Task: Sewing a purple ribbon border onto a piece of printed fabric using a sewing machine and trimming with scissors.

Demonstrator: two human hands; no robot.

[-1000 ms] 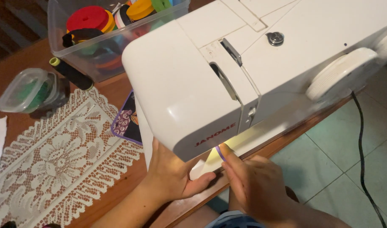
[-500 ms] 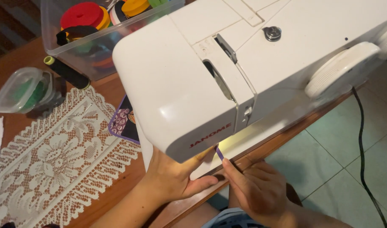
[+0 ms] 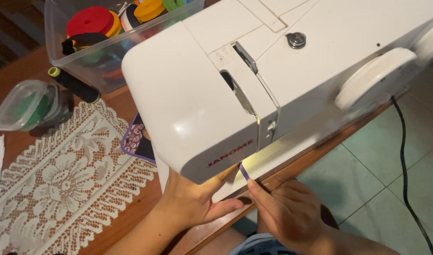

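Right hand (image 3: 289,212): forefinger and thumb pinched together on a thin purple strip (image 3: 244,171), at the table's near edge. Strip: narrow, flat, violet, running up from the fingertips and vanishing under the head of the sewing machine (image 3: 254,80).

Left hand (image 3: 195,200): lies flat under the machine head, thumb stretched toward the right hand; the other fingers are hidden, so their state cannot be told.

Sewing machine: white, glossy, lamp lit beneath.

Patterned purple-edged cloth piece (image 3: 137,139): partly under the machine, left side.

Surface: brown wooden table (image 3: 131,217), with a white lace runner (image 3: 60,179), a clear tub of coloured ribbon rolls (image 3: 103,28), a small lidded container (image 3: 25,105).

Room: pale tiled floor (image 3: 367,184), black cable (image 3: 405,160).
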